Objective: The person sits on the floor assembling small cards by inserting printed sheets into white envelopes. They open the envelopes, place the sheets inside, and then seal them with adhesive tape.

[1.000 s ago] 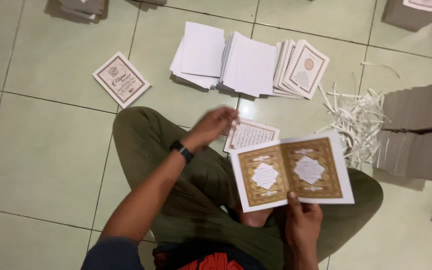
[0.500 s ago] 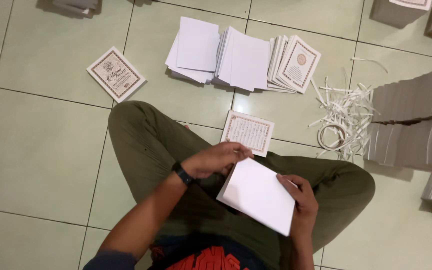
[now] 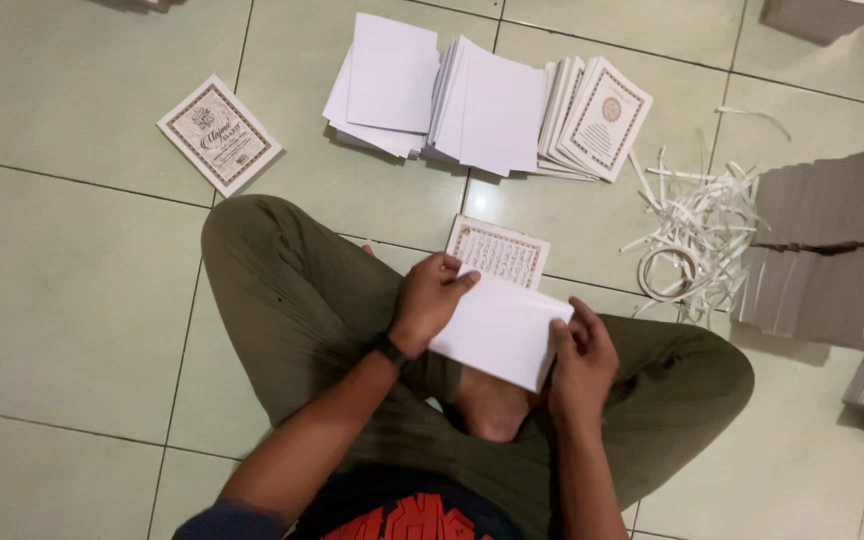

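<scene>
White folded booklet (image 3: pixel 497 330) sits gripped between my left hand (image 3: pixel 430 300) and right hand (image 3: pixel 580 362), above my lap.

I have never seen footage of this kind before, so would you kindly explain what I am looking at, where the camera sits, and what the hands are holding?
There is no machine here: a person sits cross-legged on a pale green tiled floor, and the one camera is worn on their head, looking down at their own lap.

Both hands hold a folded white sheet over the lap: the left hand grips its upper left edge, the right hand its right edge.

On the floor beyond the knees lies a single printed page with an ornate border. Further off is a row of fanned stacks of white booklets, the rightmost showing a decorated cover. Another decorated booklet lies alone to the left. To the right are a heap of white paper strips and tall grey paper stacks.
</scene>
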